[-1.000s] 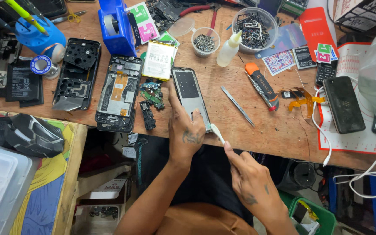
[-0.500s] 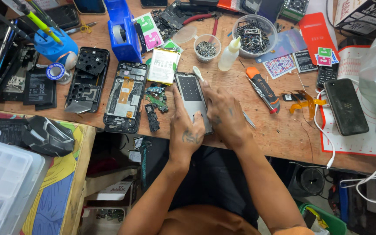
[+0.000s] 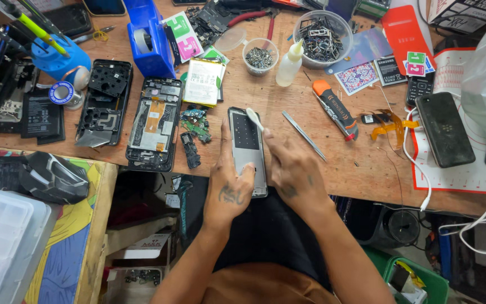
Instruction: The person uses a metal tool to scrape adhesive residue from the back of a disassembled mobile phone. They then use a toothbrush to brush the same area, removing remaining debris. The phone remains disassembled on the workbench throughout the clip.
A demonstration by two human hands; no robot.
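A grey phone panel [image 3: 246, 141] lies on the wooden bench [image 3: 355, 169] near its front edge. My left hand [image 3: 229, 186] presses on the panel's lower left side and holds it flat. My right hand [image 3: 291, 166] rests just right of the panel and grips a thin white toothbrush-like tool [image 3: 254, 119], whose head lies over the panel's upper part. A metal spudger [image 3: 304, 135] lies on the wood beside my right hand.
An opened phone body [image 3: 156, 124], a black frame [image 3: 103, 101], small circuit parts [image 3: 193, 125] and a white battery [image 3: 202, 82] lie to the left. An orange-black cutter [image 3: 336, 108], a glue bottle [image 3: 289, 63], screw bowls [image 3: 260, 56], a blue tape dispenser [image 3: 150, 39] and a black phone [image 3: 444, 129] stand around.
My right hand came up from below the bench edge onto the panel with the white tool, and now sits at the panel's right. My left hand stayed on the panel.
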